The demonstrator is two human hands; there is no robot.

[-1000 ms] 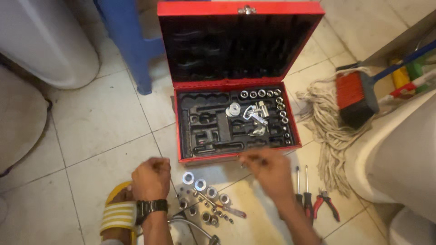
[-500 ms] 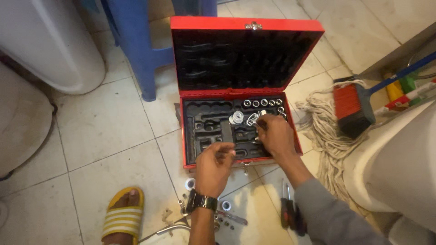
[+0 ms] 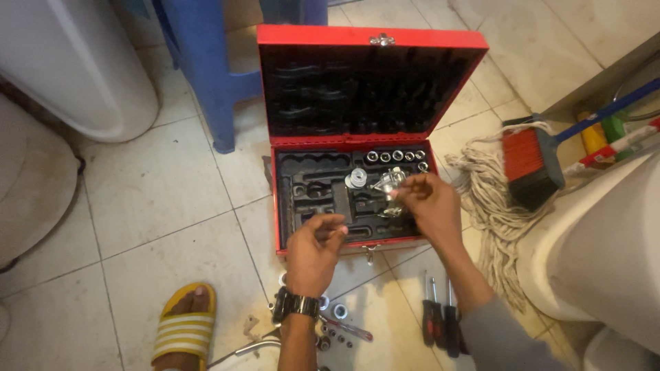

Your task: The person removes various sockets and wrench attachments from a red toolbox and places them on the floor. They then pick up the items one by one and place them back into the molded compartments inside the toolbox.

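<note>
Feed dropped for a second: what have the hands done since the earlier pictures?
Both hands came up from the loose sockets on the floor to the red case. The right hand now pinches a small shiny metal piece over the tray; the left hand hovers at its front edge. Case open, screwdrivers unmoved.

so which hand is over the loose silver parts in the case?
The right hand, pinching the silver parts in the red case. The left hand, with the wristwatch, sits at the front edge.

left hand (image 3: pixel 313 253) grip contents hidden, mop (image 3: pixel 489 206) partly occluded
</note>
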